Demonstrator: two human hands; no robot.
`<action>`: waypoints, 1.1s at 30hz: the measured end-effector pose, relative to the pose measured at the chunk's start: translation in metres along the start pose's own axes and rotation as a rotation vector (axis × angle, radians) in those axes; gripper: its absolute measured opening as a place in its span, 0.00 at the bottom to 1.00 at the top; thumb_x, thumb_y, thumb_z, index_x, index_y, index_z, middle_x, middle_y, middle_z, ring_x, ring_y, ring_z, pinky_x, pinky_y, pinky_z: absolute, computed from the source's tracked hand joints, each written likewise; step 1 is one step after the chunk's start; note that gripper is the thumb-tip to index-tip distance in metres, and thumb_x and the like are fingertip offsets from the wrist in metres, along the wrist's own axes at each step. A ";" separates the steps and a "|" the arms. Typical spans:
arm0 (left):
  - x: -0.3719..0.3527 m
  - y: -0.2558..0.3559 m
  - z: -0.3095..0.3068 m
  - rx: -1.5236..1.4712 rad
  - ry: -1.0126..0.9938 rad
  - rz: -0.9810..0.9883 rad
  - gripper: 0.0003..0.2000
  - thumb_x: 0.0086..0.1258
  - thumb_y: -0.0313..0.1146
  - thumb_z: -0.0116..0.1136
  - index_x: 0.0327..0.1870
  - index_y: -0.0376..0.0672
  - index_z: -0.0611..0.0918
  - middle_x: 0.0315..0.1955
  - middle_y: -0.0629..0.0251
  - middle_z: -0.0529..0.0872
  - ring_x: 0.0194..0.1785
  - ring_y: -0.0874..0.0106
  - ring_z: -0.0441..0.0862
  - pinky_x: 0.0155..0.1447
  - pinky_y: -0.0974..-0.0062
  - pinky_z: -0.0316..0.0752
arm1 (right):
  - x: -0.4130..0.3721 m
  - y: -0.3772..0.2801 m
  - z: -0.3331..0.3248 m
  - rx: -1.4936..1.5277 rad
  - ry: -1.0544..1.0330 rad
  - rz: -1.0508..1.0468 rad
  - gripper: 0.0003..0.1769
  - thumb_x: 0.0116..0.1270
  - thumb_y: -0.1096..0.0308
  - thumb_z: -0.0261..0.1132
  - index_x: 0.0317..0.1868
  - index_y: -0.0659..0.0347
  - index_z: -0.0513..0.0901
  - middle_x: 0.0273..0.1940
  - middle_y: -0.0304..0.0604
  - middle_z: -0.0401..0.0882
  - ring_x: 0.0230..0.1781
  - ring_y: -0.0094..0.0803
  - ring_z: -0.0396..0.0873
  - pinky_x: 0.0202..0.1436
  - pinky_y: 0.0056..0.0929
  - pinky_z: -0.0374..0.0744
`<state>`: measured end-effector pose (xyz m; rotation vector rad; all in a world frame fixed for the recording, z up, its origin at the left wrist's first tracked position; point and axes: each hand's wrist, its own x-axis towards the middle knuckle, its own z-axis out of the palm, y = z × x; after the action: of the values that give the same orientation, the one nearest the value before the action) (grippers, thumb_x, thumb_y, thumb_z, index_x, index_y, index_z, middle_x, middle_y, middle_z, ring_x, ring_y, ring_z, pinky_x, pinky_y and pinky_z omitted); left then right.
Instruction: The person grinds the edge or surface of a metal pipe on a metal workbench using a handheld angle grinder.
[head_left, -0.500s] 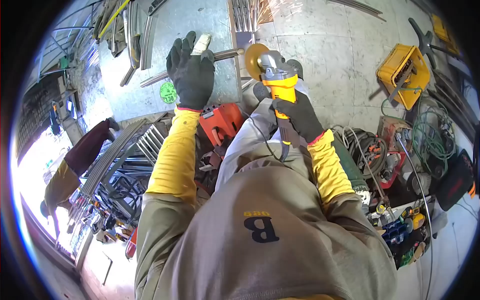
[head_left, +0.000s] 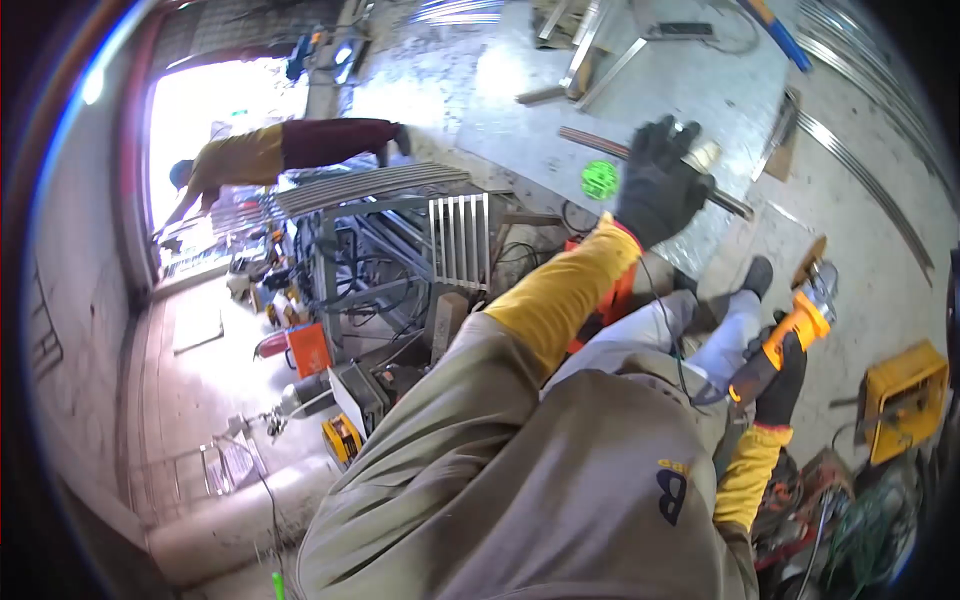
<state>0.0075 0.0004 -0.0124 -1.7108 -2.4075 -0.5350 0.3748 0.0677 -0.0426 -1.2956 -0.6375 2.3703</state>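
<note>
My left hand (head_left: 660, 185), in a dark work glove, is closed around a bundle of thin metal bars (head_left: 733, 204) lying across the metal sheet. A cream-coloured piece (head_left: 702, 155) sticks out by its fingers; what it is I cannot make out. In my right hand (head_left: 780, 385), also gloved, is a yellow angle grinder (head_left: 797, 327), held by its body. Its brownish disc (head_left: 809, 260) points away from me and stands apart from the bar ends. A thin dark cord (head_left: 662, 305) runs across my legs.
Another person (head_left: 255, 160) bends over at the bright doorway on the left. Metal racks and bars (head_left: 370, 190) stand beside me. A yellow crate (head_left: 905, 402) sits on the right, with hoses below it. Long metal strips (head_left: 865, 185) lie on the floor.
My view has swung to the left, bringing the doorway and the other person further in. The grinder has come away from the bars, and the sparks at the top are gone.
</note>
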 end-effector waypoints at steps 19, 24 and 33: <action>0.011 0.010 -0.024 -0.046 -0.048 -0.049 0.24 0.71 0.40 0.69 0.68 0.48 0.88 0.78 0.52 0.81 0.82 0.44 0.72 0.86 0.43 0.65 | 0.045 -0.082 -0.027 0.159 -0.105 0.090 0.29 0.86 0.52 0.70 0.75 0.62 0.78 0.48 0.41 0.86 0.41 0.34 0.88 0.47 0.37 0.89; -0.004 -0.006 0.001 -0.157 0.010 -0.070 0.30 0.67 0.34 0.74 0.72 0.35 0.85 0.71 0.43 0.85 0.76 0.41 0.80 0.83 0.40 0.70 | 0.075 -0.071 -0.082 0.203 -0.151 0.166 0.34 0.88 0.42 0.65 0.78 0.59 0.78 0.48 0.40 0.87 0.43 0.35 0.89 0.49 0.41 0.90; 0.006 0.003 -0.011 0.077 -0.095 -0.071 0.26 0.70 0.35 0.64 0.70 0.44 0.87 0.77 0.58 0.83 0.79 0.46 0.76 0.86 0.40 0.67 | 0.036 -0.113 -0.010 -0.031 -0.041 0.170 0.33 0.80 0.51 0.73 0.72 0.67 0.79 0.44 0.44 0.88 0.40 0.37 0.93 0.47 0.39 0.94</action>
<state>0.0072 0.0025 0.0005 -1.6604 -2.5265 -0.3722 0.3761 0.1824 -0.0099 -1.3666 -0.6006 2.5384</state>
